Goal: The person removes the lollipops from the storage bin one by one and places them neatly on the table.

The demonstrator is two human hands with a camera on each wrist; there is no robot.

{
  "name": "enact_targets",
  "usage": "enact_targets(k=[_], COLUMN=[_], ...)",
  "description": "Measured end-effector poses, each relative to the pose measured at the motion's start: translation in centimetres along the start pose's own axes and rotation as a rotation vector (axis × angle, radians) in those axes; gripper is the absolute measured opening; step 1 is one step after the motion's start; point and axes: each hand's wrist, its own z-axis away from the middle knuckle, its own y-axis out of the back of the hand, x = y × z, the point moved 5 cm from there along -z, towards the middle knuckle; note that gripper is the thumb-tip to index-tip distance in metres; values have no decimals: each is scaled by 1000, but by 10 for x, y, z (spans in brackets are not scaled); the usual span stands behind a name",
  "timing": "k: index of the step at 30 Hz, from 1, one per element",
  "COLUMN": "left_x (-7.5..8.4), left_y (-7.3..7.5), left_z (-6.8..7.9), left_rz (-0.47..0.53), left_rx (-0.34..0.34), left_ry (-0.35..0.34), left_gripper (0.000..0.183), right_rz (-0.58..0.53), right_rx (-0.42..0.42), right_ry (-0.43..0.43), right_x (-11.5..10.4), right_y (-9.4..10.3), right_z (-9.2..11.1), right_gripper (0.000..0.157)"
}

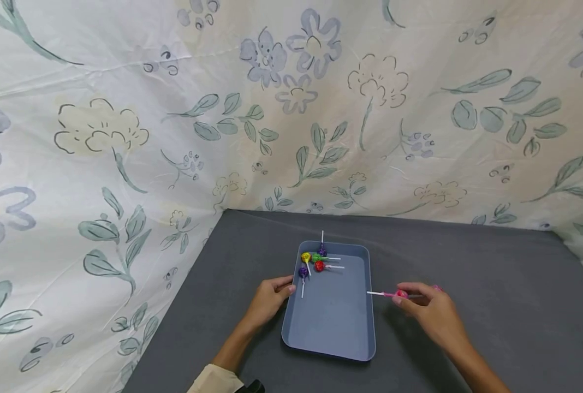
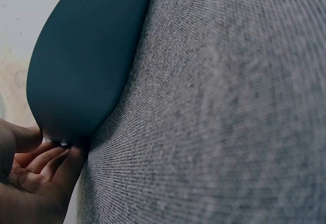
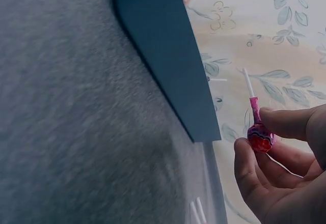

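A blue-grey rectangular tray (image 1: 331, 322) lies on the dark cloth. My left hand (image 1: 268, 299) grips its left rim, with thumb and fingers around the wall (image 2: 76, 81) in the left wrist view. Beyond the right rim, my right hand (image 1: 431, 311) pinches a pink-wrapped lollipop (image 3: 261, 137) by its head; the white stick points left, its tip overlapping the rim in the head view. Inside the tray, toward the far left, lie a yellow lollipop (image 1: 306, 257), a green one (image 1: 317, 257), a red one (image 1: 320, 266) and two purple ones (image 1: 303, 272).
A bit of pink (image 1: 436, 287) shows behind the right hand, mostly hidden. Two white sticks (image 3: 197, 211) appear low in the right wrist view. One purple lollipop's stick (image 1: 322, 236) juts over the tray's far rim. Flowered fabric (image 1: 291, 164) hangs behind and left of the cloth-covered table (image 1: 507, 284).
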Motion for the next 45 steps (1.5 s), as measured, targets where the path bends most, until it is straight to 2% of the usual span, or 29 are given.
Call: enact_targets(k=[8,15,21,29,40,45], left_x=[0,0,1,3,6,4], left_y=[-2,-3,-3,-3,-3,-3], left_z=[0,-1,-1,1,1,1], left_rz=[-1,22,6,18,21,18], left_rx=[0,-1,1,4,-5,-3], left_ry=[6,6,5,0,-6,9], left_gripper=[37,37,37,37,38,38], right_rz=[18,31,16,31,-1,34], right_rx=[43,20,41,53,37,4], right_ry=[34,-34,-22,-46,-129,-211], right_x=[17,31,39,54,74,84], right_y=[8,15,18,25,41,48], right_z=[5,7,13,20,26,24], right_gripper=[37,43,39,39,48,55])
